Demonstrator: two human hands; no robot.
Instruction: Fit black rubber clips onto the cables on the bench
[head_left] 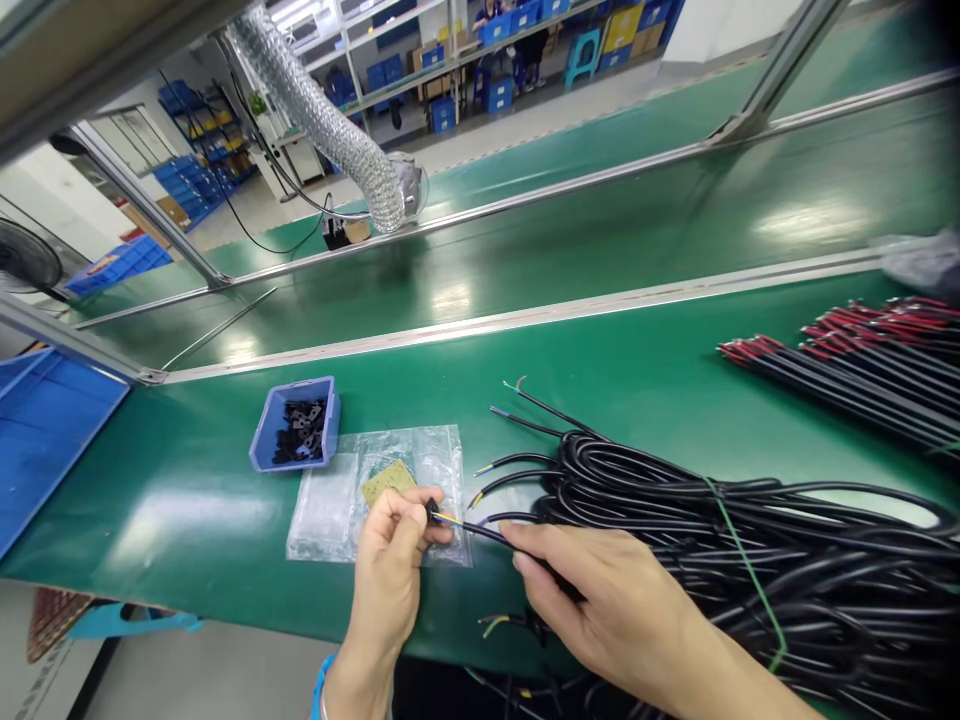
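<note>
Over the right side of a clear flat plastic bag (322,510), the left hand (394,560) has its grip closed on a small black plastic piece (432,511); right of the bag, the right hand (600,590) pinches a slim black round cable (487,533) whose yellow and blue wires (448,519) reach that piece. A blue-violet plastic tub (333,420) of black parts (302,430) stands at the bag's upper-left corner on the green bench (202,500).

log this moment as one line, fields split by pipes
left hand: pinches small black part | right hand: grips black cable, wires at part | nearby: cable coils, plastic bag
</note>
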